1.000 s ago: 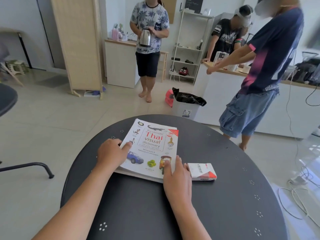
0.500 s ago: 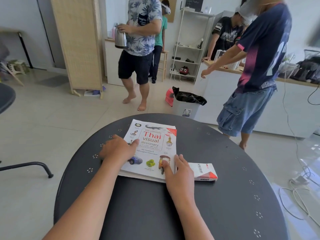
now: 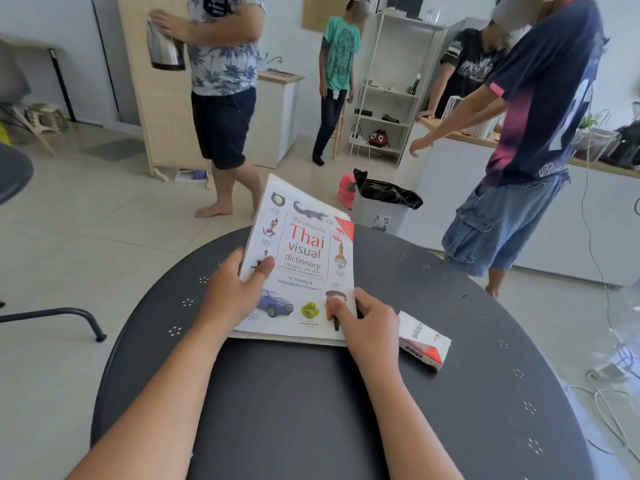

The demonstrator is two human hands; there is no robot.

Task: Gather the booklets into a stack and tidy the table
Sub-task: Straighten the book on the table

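Note:
A stack of booklets [image 3: 304, 251], topped by a white "Thai visual dictionary" cover, is tilted up with its far edge raised off the round dark table [image 3: 450, 393]. My left hand [image 3: 235, 292] grips the stack's left edge, thumb on the cover. My right hand [image 3: 370, 323] grips the near right corner, thumb on top and fingers along the side. A small white and red box [image 3: 424, 339] lies on the table just right of my right hand.
Several people stand beyond the table; one at the back left carries a metal kettle [image 3: 164, 46]. A grey bin with a black bag [image 3: 381, 202] sits past the table's far edge. A white counter [image 3: 588, 220] and loose cables [image 3: 609, 403] are at the right.
The booklet stack lay flat on the table before; both hands now hold it with its far edge lifted. The person with the kettle has walked to the left.

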